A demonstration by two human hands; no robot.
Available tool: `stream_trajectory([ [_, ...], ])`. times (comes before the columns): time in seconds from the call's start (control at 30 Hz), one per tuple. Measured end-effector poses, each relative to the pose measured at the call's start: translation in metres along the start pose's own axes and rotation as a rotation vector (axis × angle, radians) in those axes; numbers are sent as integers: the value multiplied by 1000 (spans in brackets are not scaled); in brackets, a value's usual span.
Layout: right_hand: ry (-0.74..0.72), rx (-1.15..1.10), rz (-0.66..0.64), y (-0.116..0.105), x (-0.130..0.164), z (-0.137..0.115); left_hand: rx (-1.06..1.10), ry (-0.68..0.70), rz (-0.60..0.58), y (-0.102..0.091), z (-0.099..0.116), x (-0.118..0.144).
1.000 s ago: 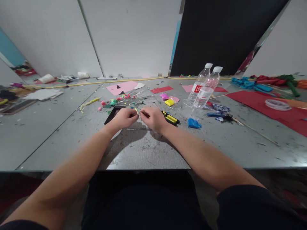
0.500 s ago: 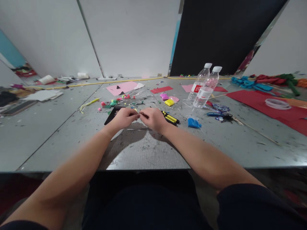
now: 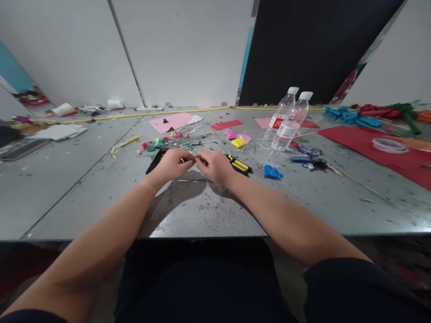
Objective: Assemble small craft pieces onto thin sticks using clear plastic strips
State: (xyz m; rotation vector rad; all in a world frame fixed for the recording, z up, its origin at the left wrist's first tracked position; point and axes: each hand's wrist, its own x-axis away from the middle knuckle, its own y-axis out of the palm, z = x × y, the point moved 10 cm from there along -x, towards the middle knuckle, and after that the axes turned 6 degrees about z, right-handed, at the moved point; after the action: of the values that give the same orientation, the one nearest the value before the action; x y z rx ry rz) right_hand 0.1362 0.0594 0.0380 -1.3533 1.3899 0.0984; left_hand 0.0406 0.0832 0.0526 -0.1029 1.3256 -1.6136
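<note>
My left hand [image 3: 173,163] and my right hand [image 3: 214,166] meet fingertip to fingertip above the table. Both are closed in a pinch, and whatever lies between the fingers is too small to make out. Behind my left hand, a black flat object [image 3: 155,160] is partly covered by it. Just right of my right hand lie yellow-and-black cutters [image 3: 239,164]. Under the hands a thin clear strip [image 3: 191,181] rests on the table. A blue packet [image 3: 272,172] sits farther right.
Pink and green clay bits [image 3: 158,142] lie beyond my left hand, near a yellow strip [image 3: 124,144]. Two plastic bottles [image 3: 286,130] stand at the back right. Red sheets [image 3: 357,143], blue-handled pliers [image 3: 305,160] and a thin stick [image 3: 363,184] are to the right.
The hands stay in nearly the same place, fingertips still together. My fingers have shifted only slightly. Nothing on the table has visibly moved.
</note>
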Motion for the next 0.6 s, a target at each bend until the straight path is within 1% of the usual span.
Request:
stream_trajectory([
  [0.1, -29, 38, -16, 1, 0, -5, 10, -1, -1, 0, 0, -1],
  [0.27, -21, 100, -46, 4, 1, -6, 80, -125, -39, 6, -9, 1],
  [0.4, 14, 88, -20, 1, 0, -2, 40, -117, -24, 4, -7, 1],
  [0.6, 11, 79, 20, -7, -1, -3, 90, -110, -19, 5, -9, 0],
])
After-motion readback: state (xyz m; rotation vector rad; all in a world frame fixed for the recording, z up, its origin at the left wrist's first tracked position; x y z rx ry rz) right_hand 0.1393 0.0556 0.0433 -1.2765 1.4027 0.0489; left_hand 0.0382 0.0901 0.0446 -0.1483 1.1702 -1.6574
